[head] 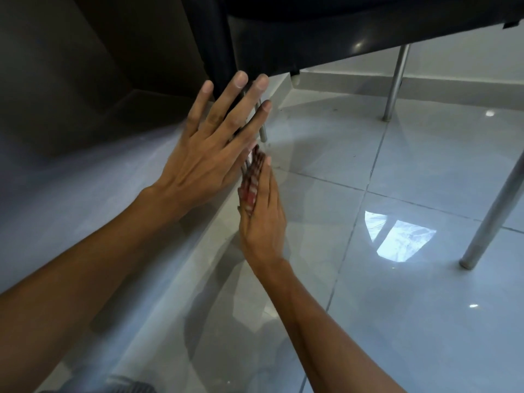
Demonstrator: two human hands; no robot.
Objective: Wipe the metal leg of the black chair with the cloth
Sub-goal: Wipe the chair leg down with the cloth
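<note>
- Shiny metal: the leg (262, 129) being wiped comes down from under the black chair (283, 38), and most of it hides behind the hands.
- Only a short bit of it shows, just below the left hand's fingertips.
- The red and white cloth (251, 180) sits between the two hands, lower down than that bare bit.
- The right hand (263, 211) is flat, fingers straight and close together, and presses the cloth from the right side.
- The left hand (215, 148) is wide open with fingers spread, and holds nothing. It lies against the leg from the left side, I think.
- I cannot tell if the cloth goes all the way around the leg.
- To do this well, I would curl the cloth around the leg, squeeze softly, and slide it up and down.
- Keep the left hand steady so the chair does not wobble.
- The other legs (395, 83) stand well apart on the glossy floor tiles (411, 321).
</note>
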